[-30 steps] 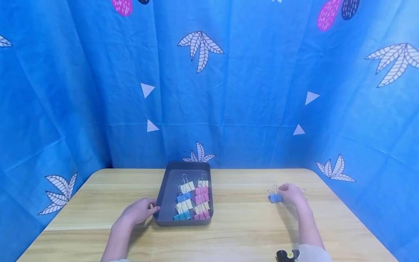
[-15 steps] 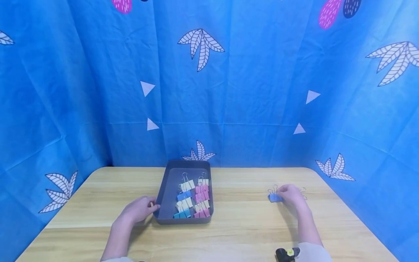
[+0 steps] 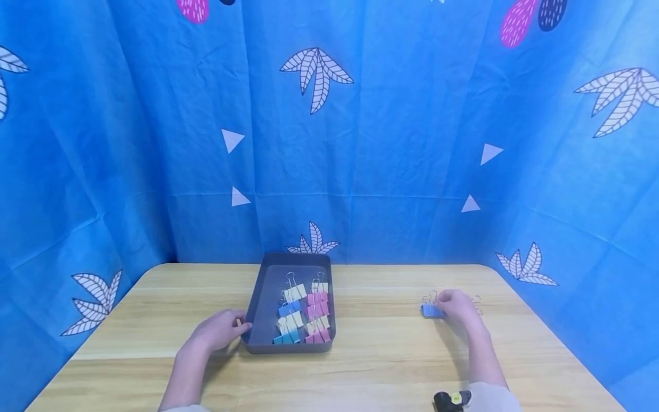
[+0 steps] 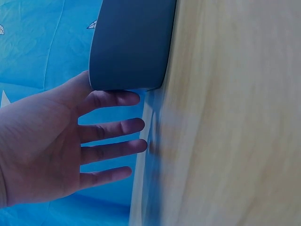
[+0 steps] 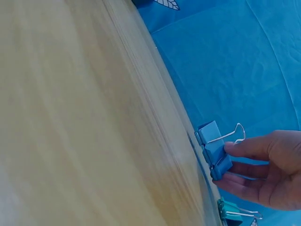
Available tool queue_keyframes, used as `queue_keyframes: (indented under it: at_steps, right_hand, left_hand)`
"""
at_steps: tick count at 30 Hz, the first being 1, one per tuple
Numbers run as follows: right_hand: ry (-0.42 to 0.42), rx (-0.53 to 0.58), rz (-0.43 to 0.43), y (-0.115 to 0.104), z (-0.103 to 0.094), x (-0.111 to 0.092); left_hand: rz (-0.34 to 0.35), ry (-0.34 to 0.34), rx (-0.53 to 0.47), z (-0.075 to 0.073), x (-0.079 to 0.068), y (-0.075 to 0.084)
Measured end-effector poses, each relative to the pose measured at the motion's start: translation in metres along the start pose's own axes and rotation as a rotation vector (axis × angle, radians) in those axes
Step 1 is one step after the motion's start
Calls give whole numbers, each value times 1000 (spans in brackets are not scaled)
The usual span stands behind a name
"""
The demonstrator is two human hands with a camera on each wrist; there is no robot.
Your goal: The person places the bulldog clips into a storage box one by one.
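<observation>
At the right of the table, my right hand point(image 3: 458, 306) pinches a blue binder clip point(image 3: 431, 311) between thumb and fingers. The right wrist view shows this blue clip point(image 5: 215, 149) at or just over the table surface, a wire handle standing out. Close below it there is a green binder clip point(image 5: 229, 212); in the head view only its wire handles show past my hand. My left hand point(image 3: 220, 330) grips the near left wall of a dark grey tray point(image 3: 259, 349), thumb at the rim. In the left wrist view the tray point(image 4: 131, 47) hides the thumb, and the other fingers are straight.
Two columns of binder clips lie in the tray's right part: pale yellow clips point(image 3: 294, 293), a blue clip point(image 3: 289, 309), pink clips point(image 3: 317, 309) and a teal clip point(image 3: 286, 337). A blue patterned curtain point(image 3: 401, 143) surrounds the wooden table point(image 3: 381, 343) at back and sides.
The blue binder clip in my right hand has shifted very slightly to the left. My left hand and the tray stay in place.
</observation>
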State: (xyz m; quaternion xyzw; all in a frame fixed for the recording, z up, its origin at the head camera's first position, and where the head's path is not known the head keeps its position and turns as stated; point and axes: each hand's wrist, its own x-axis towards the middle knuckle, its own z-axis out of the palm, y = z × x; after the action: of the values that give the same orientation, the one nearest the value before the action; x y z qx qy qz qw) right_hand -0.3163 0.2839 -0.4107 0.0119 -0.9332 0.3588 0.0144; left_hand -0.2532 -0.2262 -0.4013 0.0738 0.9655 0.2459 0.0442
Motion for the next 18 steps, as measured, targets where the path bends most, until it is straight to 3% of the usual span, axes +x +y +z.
queue_keyframes:
  at_steps: [18]
  right_hand:
    - [35,-26,-85,-32,-8,-8]
  left_hand:
    - [4,1,4,2,1,-2]
